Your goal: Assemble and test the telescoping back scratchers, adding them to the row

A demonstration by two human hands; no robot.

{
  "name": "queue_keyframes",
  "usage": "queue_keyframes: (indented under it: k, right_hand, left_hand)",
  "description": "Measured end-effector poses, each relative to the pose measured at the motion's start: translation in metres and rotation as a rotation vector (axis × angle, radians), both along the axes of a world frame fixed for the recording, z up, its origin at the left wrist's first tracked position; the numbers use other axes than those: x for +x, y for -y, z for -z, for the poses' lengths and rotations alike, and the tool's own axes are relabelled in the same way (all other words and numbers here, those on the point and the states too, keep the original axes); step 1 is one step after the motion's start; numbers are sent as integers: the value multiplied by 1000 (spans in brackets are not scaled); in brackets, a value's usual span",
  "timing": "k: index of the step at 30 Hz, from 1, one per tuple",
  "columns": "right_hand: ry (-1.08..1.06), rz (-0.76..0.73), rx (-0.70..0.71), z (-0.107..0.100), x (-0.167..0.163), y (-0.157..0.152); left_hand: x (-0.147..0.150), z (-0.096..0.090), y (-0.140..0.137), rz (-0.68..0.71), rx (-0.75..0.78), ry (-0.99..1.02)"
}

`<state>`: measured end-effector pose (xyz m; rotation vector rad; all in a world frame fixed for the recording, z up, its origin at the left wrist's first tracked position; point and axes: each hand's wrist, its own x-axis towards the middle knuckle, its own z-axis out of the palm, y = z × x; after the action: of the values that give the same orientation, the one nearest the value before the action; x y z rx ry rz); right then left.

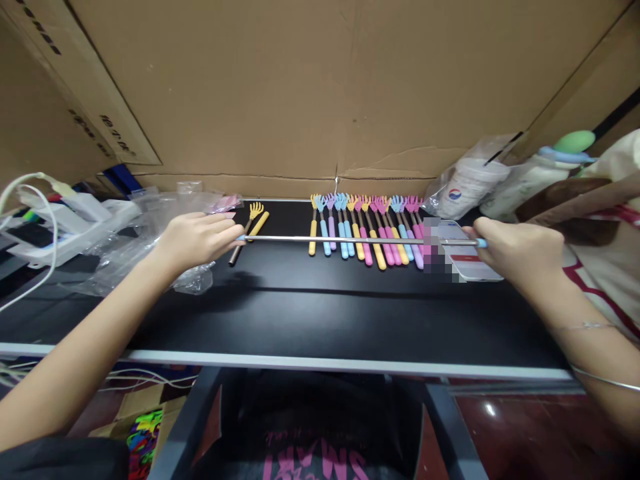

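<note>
Stretched level between my two hands is an extended telescopic back scratcher (pixel 340 240) with a long silver rod. My left hand (pixel 203 235) is closed on one end, where a bit of light blue shows; the rest of that end is hidden by the fingers. Around the light blue part at the other end, my right hand (pixel 520 247) is wrapped. Behind the rod, a row of short back scratchers (pixel 367 253) in yellow, blue, purple and pink lies on the black table (pixel 320 320). Near my left hand lie a yellow claw head (pixel 256 209), a yellow handle (pixel 260 225) and a dark rod (pixel 234 255).
Clear plastic bags (pixel 145 233) and a white power strip (pixel 75 233) are on the left. A phone (pixel 467 250), a paper cup (pixel 473 183) and a bottle (pixel 540 177) stand or lie right. Cardboard (pixel 300 87) walls the back. Another person's clothing (pixel 615 200) shows at right.
</note>
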<state>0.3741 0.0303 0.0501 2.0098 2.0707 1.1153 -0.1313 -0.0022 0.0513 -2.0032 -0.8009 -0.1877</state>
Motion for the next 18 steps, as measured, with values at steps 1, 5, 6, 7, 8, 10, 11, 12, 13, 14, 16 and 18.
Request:
queue_keyframes:
  k: [1,5,6,7,8,10,11,12,13,14,16,18]
  right_hand:
    - [-2,25,-10,1,6,-1]
    - [3,37,-44,3,20,-2]
    - [7,31,-41,3,21,-2]
    - [12,23,-34,3,21,-2]
    - [17,14,-21,3,21,-2]
    - [23,-8,13,3,20,-1]
    - [23,-20,27,2,19,0]
    - [23,-31,37,2,19,0]
    - [22,-42,43,2,19,0]
    - [21,-49,46,2,20,1]
    - [20,-33,47,2,26,0]
    - [12,46,36,4,36,-2]
  left_hand:
    - [-6,1,0,-2,12,-11]
    - [-20,6,-1,-29,17,-21]
    - [-22,7,-2,-36,10,-15]
    - [-22,8,-2,-38,5,-8]
    - [-22,9,-2,-37,4,-2]
    - [-21,9,-2,-20,9,6]
    - [-20,8,-2,-16,6,12]
    - [-20,8,-2,-23,-5,22]
    - [-20,7,-2,-43,-26,35]
    - [-21,6,-2,-72,-52,48]
    - [-26,5,-3,-144,-79,67]
    - [-37,5,-2,-211,-46,71]
